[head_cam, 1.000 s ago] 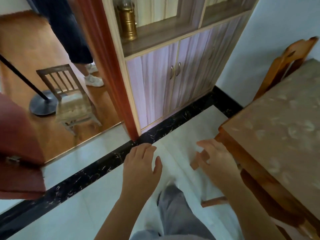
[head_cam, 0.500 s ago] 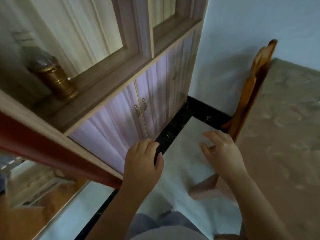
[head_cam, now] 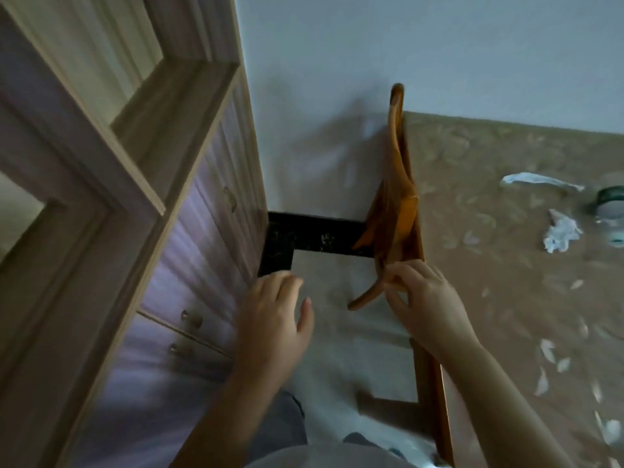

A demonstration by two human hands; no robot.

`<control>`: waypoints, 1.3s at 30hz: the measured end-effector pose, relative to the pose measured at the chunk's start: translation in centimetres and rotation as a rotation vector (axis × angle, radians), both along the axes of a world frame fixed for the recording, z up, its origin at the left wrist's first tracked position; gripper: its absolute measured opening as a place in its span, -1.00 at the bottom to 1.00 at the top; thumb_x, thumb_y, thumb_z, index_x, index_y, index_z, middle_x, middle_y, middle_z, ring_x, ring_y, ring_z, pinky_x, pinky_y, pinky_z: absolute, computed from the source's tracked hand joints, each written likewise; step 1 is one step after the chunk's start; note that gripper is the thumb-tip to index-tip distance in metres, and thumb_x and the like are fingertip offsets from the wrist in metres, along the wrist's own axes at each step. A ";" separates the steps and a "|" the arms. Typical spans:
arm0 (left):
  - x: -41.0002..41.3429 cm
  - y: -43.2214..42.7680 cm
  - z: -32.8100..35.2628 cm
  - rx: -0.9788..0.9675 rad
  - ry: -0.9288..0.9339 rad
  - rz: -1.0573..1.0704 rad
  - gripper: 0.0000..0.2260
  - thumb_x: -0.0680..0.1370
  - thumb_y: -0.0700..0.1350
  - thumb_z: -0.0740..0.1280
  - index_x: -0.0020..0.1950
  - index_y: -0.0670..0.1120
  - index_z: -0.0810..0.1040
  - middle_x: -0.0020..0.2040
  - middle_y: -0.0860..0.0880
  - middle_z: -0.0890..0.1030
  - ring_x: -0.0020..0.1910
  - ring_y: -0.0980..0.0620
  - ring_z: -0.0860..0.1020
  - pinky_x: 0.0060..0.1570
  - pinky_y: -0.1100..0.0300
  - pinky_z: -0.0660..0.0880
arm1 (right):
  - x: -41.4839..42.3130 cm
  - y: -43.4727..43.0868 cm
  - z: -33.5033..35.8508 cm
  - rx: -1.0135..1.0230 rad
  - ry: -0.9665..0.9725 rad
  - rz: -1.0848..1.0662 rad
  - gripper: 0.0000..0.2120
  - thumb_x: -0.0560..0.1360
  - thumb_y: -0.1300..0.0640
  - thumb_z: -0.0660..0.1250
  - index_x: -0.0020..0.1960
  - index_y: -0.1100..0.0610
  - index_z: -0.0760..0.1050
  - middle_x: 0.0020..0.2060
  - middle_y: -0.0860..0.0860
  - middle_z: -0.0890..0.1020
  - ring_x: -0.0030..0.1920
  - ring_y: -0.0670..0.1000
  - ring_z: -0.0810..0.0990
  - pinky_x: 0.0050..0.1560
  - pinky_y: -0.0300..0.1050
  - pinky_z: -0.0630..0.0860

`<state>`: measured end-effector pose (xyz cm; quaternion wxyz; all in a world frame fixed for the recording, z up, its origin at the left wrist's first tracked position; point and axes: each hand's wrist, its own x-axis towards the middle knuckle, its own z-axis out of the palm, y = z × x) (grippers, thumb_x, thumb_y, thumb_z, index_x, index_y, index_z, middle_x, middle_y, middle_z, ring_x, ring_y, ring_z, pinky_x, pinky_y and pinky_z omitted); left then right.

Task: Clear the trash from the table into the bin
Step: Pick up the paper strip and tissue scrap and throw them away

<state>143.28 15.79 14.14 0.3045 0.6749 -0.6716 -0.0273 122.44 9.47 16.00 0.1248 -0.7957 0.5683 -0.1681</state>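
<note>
The table (head_cam: 506, 282) with a brown patterned cover fills the right side. On its far right lie a crumpled white tissue (head_cam: 560, 234), a long white wrapper (head_cam: 540, 181) and a clear bottle with a green cap (head_cam: 611, 211), cut off by the frame edge. My left hand (head_cam: 275, 315) hovers over the floor, fingers apart and empty. My right hand (head_cam: 422, 298) is at the table's left edge, fingers loosely spread, holding nothing. No bin is in view.
A wooden chair (head_cam: 395, 204) stands tucked against the table's left edge by the wall. A tall cabinet (head_cam: 189, 258) with pale doors runs along the left. Between them is a narrow strip of light floor (head_cam: 337, 332) with a black border.
My view has swung right, away from the doorway and toward the table, bringing the trash into sight. Both hands stayed out in front, empty; the right one now reaches the table edge.
</note>
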 end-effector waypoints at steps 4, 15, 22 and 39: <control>0.9 -6.8 1.0 0.006 0.067 -0.151 -0.72 0.49 -0.08 0.19 -0.01 -0.25 0.57 -0.05 -0.18 0.60 -0.07 -0.17 0.56 -0.10 0.01 0.52 | 1.8 -3.0 2.0 -0.047 -0.042 -0.113 -0.75 0.42 0.18 0.37 0.09 0.14 0.54 0.01 0.08 0.61 0.03 0.11 0.54 -0.02 0.08 0.53; -7.5 -20.6 0.9 0.032 0.074 -0.540 -0.71 0.50 -0.07 0.19 0.05 -0.22 0.57 0.01 -0.12 0.61 0.03 -0.07 0.55 0.01 0.11 0.49 | -8.2 -7.8 -0.4 0.035 0.008 -0.634 -0.76 0.41 0.17 0.38 0.08 0.14 0.55 -0.03 0.07 0.61 -0.02 0.11 0.55 -0.06 0.00 0.48; -16.1 -29.9 1.5 0.025 -0.001 -0.702 -0.78 0.49 -0.13 0.29 0.04 -0.22 0.59 0.00 -0.14 0.62 0.00 -0.08 0.57 -0.03 0.16 0.49 | -16.0 -13.6 -1.6 0.008 -0.114 -0.855 -0.75 0.37 0.24 0.42 0.05 0.19 0.56 -0.04 0.15 0.62 0.05 0.22 0.52 -0.06 0.03 0.47; -32.8 -45.7 -6.5 0.187 -0.056 -0.863 -0.77 0.40 -0.25 0.41 0.04 -0.25 0.57 0.01 -0.20 0.58 -0.03 -0.18 0.55 -0.07 0.02 0.49 | -28.0 -21.4 -6.7 0.102 -0.291 -1.275 -0.83 0.42 0.26 0.34 0.01 0.22 0.54 -0.08 0.10 0.57 -0.08 0.09 0.51 -0.27 -0.28 0.24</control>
